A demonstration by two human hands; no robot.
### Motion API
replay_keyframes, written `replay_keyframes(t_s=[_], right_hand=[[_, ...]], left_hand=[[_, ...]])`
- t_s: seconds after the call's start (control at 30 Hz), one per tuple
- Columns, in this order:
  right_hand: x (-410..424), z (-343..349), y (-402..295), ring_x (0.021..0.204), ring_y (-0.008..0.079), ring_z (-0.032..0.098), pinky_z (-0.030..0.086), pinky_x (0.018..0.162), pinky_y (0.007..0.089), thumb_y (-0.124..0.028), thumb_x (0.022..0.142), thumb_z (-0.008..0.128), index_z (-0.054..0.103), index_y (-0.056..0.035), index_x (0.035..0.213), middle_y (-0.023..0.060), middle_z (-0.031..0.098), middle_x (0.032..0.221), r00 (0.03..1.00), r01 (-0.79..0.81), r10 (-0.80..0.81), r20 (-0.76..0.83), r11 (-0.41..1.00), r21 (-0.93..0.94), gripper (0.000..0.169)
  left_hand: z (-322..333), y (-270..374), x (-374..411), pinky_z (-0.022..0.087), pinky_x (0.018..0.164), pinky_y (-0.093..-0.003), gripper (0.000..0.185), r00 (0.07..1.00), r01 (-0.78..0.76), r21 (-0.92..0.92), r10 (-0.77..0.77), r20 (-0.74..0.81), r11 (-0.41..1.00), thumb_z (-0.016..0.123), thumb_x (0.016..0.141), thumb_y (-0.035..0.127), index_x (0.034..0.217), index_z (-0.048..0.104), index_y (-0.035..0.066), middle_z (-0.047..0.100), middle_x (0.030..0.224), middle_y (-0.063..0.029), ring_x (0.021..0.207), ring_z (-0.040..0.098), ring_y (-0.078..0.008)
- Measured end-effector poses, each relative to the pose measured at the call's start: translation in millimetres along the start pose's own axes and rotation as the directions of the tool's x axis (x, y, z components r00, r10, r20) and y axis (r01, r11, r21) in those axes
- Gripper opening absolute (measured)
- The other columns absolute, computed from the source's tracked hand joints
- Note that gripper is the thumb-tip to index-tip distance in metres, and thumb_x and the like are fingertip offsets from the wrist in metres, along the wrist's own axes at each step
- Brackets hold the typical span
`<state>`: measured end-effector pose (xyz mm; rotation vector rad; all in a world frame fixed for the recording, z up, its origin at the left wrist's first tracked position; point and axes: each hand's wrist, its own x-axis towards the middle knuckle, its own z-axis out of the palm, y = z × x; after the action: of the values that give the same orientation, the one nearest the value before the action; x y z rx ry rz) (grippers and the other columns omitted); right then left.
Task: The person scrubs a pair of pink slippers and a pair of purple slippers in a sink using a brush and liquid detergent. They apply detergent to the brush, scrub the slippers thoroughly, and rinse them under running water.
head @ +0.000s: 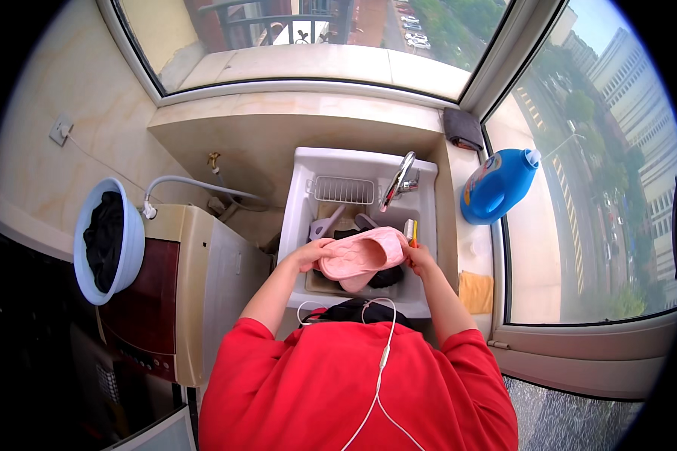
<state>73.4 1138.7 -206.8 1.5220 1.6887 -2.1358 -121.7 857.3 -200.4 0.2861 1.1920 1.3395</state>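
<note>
A pink slipper is held level above the white laundry sink. My left hand grips its heel end. At the toe end, my right hand touches the slipper, and a scrubbing brush with pale bristles and a yellow-orange handle rises from its fingers. Part of a second pink slipper shows just below the first; its support is hidden. Dark wet items lie in the basin beneath. A light purple scoop-like tool leans behind the slipper.
A chrome faucet arches over the basin beside a wire rack. On the right ledge stand a blue detergent bottle and an orange cloth. The washing machine on the left carries a blue tub of dark fabric.
</note>
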Motion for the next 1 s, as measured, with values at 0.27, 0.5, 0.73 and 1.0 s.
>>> replay_keyframes(t_s=[0.27, 0.5, 0.73, 1.0], right_hand=[[-14.0, 39.9, -6.6, 0.089, 0.0353, 0.065, 0.049, 0.078, 0.0383, -0.028, 0.094, 0.051, 0.057, -0.0015, 0.120, 0.0231, 0.065, 0.098, 0.742, 0.556, -0.665, -0.086, 0.681, -0.477, 0.037], [-61.8, 76.8, 2.5, 0.079, 0.0400, 0.064, 0.050, 0.071, 0.0490, -0.029, 0.091, 0.053, 0.052, -0.0230, 0.132, 0.0225, 0.065, 0.089, 0.727, 0.631, -0.548, 0.414, 0.294, -0.718, 0.041], [-23.2, 86.0, 4.2, 0.077, 0.0436, 0.063, 0.050, 0.070, 0.0519, -0.024, 0.091, 0.048, 0.049, -0.0123, 0.133, 0.0248, 0.065, 0.087, 0.764, 0.539, -0.603, 0.228, 0.403, -0.739, 0.043], [-33.3, 100.4, 11.6, 0.076, 0.0445, 0.062, 0.048, 0.070, 0.0516, -0.018, 0.091, 0.049, 0.046, -0.0066, 0.134, 0.0272, 0.064, 0.084, 0.781, 0.574, -0.546, 0.302, 0.438, -0.692, 0.045]], left_hand=[[-2.0, -33.8, 31.4, 0.054, 0.079, -0.0512, 0.050, 0.993, 0.042, -0.035, -0.045, -0.109, 0.999, 0.059, 0.080, 0.005, 0.123, 0.032, 0.005, 0.047, 0.122, -0.0139, 0.104, 0.058, -0.0295], [33.4, -21.9, 32.5, 0.051, 0.090, -0.0499, 0.053, 0.993, -0.114, -0.224, 0.115, -0.009, 0.968, 0.048, 0.080, -0.006, 0.131, 0.040, 0.004, 0.054, 0.122, -0.0135, 0.113, 0.056, -0.0288], [58.4, -22.0, 41.1, 0.047, 0.096, -0.0501, 0.052, 0.990, -0.141, -0.219, 0.139, -0.027, 0.965, 0.048, 0.079, -0.010, 0.129, 0.044, 0.005, 0.053, 0.124, -0.0134, 0.119, 0.052, -0.0291], [73.5, -17.5, 41.0, 0.050, 0.093, -0.0475, 0.053, 0.980, -0.166, -0.215, 0.137, -0.143, 0.962, 0.046, 0.081, -0.011, 0.131, 0.040, 0.006, 0.053, 0.124, -0.0106, 0.116, 0.055, -0.0278]])
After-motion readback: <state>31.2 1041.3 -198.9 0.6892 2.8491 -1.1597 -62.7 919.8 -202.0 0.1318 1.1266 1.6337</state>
